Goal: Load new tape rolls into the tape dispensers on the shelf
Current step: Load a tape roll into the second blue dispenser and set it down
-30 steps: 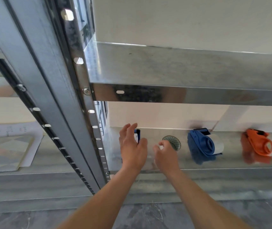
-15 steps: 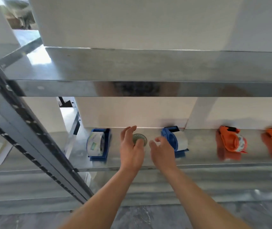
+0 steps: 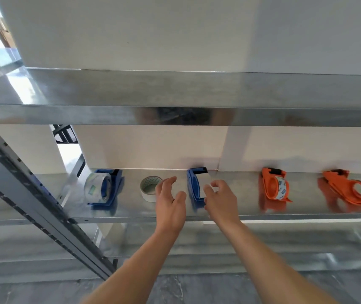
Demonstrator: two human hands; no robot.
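Several tape dispensers stand in a row on a metal shelf (image 3: 263, 213). At the left is a blue dispenser (image 3: 107, 187) holding a clear roll. A loose white tape roll (image 3: 150, 190) lies beside it. A second blue dispenser (image 3: 193, 185) with a white roll stands in the middle. My left hand (image 3: 169, 200) hovers open between the loose roll and this dispenser. My right hand (image 3: 220, 199) is open, its fingertips at the white roll's front side. Two orange dispensers (image 3: 274, 186) (image 3: 348, 187) with rolls stand to the right.
An upper metal shelf (image 3: 175, 99) overhangs the row. A slanted steel upright (image 3: 32, 205) crosses the lower left. A white wall and a white post (image 3: 234, 148) back the shelf. A lower shelf level shows below my arms.
The view has swung right, so the upright slid left and more dispensers appear. Both hands moved from the left blue dispenser toward the middle blue one.
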